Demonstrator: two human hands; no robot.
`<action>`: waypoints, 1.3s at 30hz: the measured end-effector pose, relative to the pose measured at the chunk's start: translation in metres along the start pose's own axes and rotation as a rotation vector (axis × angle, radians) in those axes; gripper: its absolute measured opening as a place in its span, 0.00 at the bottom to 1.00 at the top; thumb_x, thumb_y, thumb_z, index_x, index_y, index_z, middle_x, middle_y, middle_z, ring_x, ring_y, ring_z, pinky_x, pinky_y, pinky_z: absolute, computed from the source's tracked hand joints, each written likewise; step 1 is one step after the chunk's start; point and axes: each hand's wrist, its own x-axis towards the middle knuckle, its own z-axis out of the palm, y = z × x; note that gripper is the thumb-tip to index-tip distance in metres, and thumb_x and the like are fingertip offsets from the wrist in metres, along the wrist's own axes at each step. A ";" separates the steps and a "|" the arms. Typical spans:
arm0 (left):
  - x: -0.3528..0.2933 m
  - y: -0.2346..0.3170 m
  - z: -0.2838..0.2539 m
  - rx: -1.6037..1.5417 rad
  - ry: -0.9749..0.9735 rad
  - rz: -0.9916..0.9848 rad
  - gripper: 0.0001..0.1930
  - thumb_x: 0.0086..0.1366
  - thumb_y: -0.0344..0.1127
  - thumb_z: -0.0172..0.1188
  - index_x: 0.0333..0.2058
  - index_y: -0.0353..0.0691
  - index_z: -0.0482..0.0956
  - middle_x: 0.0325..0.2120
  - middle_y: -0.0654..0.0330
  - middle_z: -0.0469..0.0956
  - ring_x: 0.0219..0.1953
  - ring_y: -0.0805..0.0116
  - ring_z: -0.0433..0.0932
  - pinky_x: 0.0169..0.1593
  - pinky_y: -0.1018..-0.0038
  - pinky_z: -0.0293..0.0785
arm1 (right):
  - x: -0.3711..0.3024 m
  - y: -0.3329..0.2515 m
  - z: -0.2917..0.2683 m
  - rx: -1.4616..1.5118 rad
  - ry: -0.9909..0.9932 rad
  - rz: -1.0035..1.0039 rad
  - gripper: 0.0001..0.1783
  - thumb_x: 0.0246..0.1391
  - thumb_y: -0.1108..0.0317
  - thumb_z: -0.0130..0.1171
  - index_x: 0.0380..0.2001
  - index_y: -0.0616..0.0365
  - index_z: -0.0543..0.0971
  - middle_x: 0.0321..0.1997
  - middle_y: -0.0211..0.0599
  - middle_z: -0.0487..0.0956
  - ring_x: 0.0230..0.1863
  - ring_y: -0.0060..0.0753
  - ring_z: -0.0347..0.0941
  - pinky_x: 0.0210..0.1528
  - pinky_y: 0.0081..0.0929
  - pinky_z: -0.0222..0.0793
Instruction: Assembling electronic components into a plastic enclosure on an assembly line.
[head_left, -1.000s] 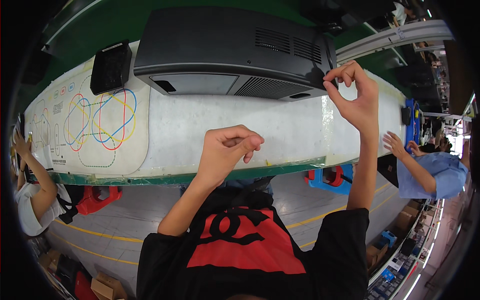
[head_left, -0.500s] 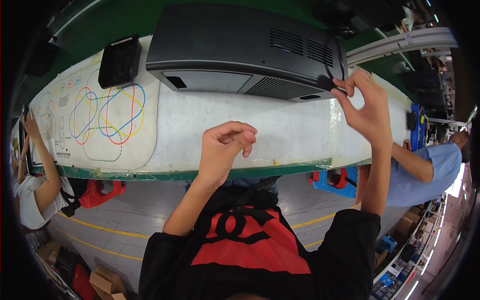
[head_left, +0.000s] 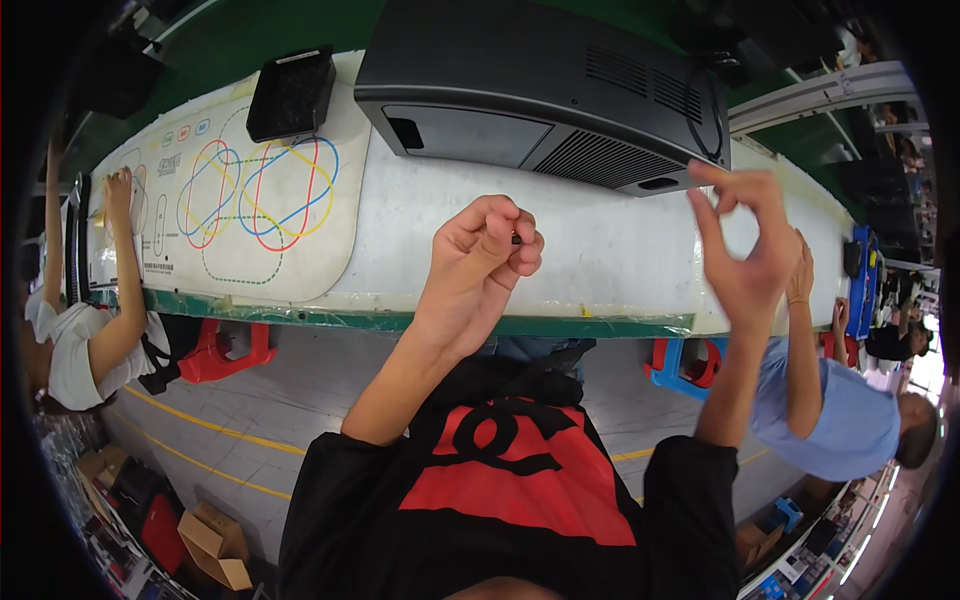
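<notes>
My left hand (head_left: 480, 262) is raised over the near part of the workbench, fingers curled in. A small dark piece (head_left: 516, 239) shows between its fingertips, too small for me to tell its kind. My right hand (head_left: 750, 238) is in the air by the lower right corner of a large dark grey box-shaped appliance (head_left: 480, 60). Its thumb and forefinger are apart with nothing seen between them; the hand is a little blurred. The appliance has vent slots and a light grey front panel (head_left: 475, 133). A black cable (head_left: 714, 138) loops down its right end.
A black open tray (head_left: 291, 95) sits at the left on a pale mat (head_left: 330, 240) printed with coloured loops. One co-worker in white (head_left: 85, 340) works at the left bench end, another in light blue (head_left: 840, 410) at the right. Red and blue stools (head_left: 680, 370) stand under the bench.
My view has shifted, so the appliance and tray appear farther right and higher. My right thumb and forefinger have come away from the cable end. My left hand has risen, and the small dark piece now shows.
</notes>
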 end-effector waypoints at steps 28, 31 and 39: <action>0.002 0.007 -0.024 0.281 0.230 -0.034 0.21 0.74 0.43 0.41 0.34 0.33 0.76 0.27 0.57 0.78 0.30 0.69 0.75 0.38 0.73 0.71 | 0.084 -0.005 0.055 0.284 -0.244 0.024 0.19 0.45 0.82 0.62 0.22 0.56 0.59 0.28 0.34 0.77 0.30 0.22 0.67 0.40 0.19 0.67; -0.008 0.008 -0.031 0.289 0.279 -0.040 0.18 0.73 0.42 0.43 0.31 0.35 0.76 0.24 0.58 0.76 0.29 0.68 0.74 0.38 0.72 0.70 | 0.091 -0.005 0.058 0.280 -0.309 0.011 0.19 0.44 0.81 0.62 0.22 0.56 0.59 0.25 0.34 0.77 0.29 0.22 0.67 0.38 0.19 0.67; -0.020 0.023 -0.057 0.369 0.355 -0.003 0.19 0.72 0.41 0.44 0.30 0.34 0.76 0.24 0.58 0.76 0.29 0.69 0.75 0.38 0.73 0.69 | 0.125 -0.020 0.052 -0.025 -0.632 0.063 0.17 0.40 0.81 0.60 0.22 0.60 0.60 0.21 0.38 0.75 0.25 0.29 0.68 0.32 0.24 0.66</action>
